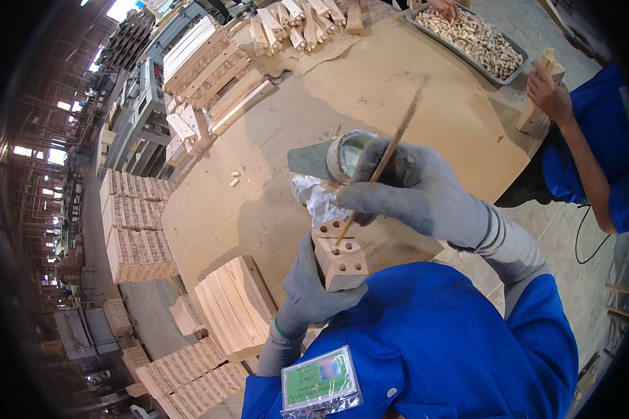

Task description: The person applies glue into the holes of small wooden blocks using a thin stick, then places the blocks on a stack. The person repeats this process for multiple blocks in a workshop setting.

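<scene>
My left hand [313, 290], in a grey glove, is closed round a bundle of pale wooden pieces [344, 278] whose ends have round drilled holes. In my gloved right hand [416, 185] is a thin wooden stick [394, 143], pinched between thumb and fingers and slanting down to the left. Its lower tip is at one of the holes; whether it goes inside I cannot tell. Just beyond my right hand stands a small round pot [342, 159] with whitish stuff in it, partly hidden by my fingers. A crumpled white cloth [316, 198] lies between pot and bundle.
A flat grey piece [309, 160] adjoins the pot. Two loose dowels [235, 179] lie on the brown tabletop [217, 209]. Boards [232, 307] are stacked at the near left, drilled pieces [206, 63] at the far left. A co-worker's hand [548, 94] holds wood near a dowel tray [517, 70].
</scene>
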Demonstrator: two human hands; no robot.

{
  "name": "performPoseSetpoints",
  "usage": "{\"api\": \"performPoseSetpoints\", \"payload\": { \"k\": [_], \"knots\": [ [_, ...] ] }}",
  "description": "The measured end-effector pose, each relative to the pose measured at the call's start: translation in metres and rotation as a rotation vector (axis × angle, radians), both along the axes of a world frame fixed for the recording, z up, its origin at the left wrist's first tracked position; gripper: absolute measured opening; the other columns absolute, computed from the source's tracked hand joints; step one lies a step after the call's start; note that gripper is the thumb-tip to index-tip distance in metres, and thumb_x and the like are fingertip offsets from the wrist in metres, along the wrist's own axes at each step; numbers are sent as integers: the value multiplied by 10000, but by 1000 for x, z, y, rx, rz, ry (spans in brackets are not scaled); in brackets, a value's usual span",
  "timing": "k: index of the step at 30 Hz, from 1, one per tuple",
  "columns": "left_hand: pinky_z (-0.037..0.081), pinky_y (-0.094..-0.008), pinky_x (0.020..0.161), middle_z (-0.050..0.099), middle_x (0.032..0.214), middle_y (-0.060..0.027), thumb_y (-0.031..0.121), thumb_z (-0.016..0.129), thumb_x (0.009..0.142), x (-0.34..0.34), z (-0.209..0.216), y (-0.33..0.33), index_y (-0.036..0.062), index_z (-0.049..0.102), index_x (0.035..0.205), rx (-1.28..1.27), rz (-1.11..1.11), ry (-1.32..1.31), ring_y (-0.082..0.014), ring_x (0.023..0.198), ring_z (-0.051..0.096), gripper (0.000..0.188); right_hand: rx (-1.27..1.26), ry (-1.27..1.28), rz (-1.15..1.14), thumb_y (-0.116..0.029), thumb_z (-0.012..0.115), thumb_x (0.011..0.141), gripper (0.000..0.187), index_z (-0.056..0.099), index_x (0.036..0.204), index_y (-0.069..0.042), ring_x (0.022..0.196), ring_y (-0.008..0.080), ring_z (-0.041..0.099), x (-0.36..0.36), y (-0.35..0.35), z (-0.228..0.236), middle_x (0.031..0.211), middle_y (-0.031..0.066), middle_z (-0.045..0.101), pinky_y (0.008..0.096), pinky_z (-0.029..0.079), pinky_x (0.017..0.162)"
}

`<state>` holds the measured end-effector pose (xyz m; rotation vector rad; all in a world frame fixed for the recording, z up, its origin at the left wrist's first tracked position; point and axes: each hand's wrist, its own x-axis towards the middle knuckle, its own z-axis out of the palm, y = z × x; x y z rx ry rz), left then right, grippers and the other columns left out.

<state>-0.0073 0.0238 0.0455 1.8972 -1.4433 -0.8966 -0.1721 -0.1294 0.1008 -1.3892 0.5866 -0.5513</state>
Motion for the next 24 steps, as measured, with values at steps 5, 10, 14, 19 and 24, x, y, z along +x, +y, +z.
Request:
{"api": "performPoseSetpoints", "payload": {
  "k": [5,10,14,19,24],
  "knots": [
    [487,-351,879,588,1109,-124,177,837,501,2,-2,2,16,340,1321,-1,43,11,-219,1013,599,973,115,-19,-107,-119,657,851,153,568,875,2,633,118,613,-8,-7,7,731,66,621,236,498,577],
    [483,-350,881,584,1134,-151,236,846,532,5,-3,4,-6,327,1331,5,13,-2,-251,1032,606,983,248,-49,-90,-75,658,843,156,550,915,11,630,121,617,-4,-7,-8,738,73,618,237,517,582],
    [480,-353,888,587,1138,-163,270,853,537,2,5,-1,-9,329,1330,64,30,54,-271,1047,609,990,102,-80,-78,-76,665,838,194,552,958,26,680,118,615,-4,-5,-16,772,73,623,243,518,627],
    [484,-354,881,592,1130,-156,278,857,535,3,-1,1,9,346,1321,24,20,35,-265,1042,611,975,-81,104,40,-269,635,854,300,596,974,4,766,140,622,-10,-8,1,853,72,635,281,496,717],
    [501,-344,848,596,1077,-111,188,840,484,0,1,-4,35,368,1279,18,26,-17,-203,966,610,937,-153,80,20,-223,660,831,287,592,979,13,758,135,618,-9,-13,-5,820,71,636,272,499,706]
  ]
}}
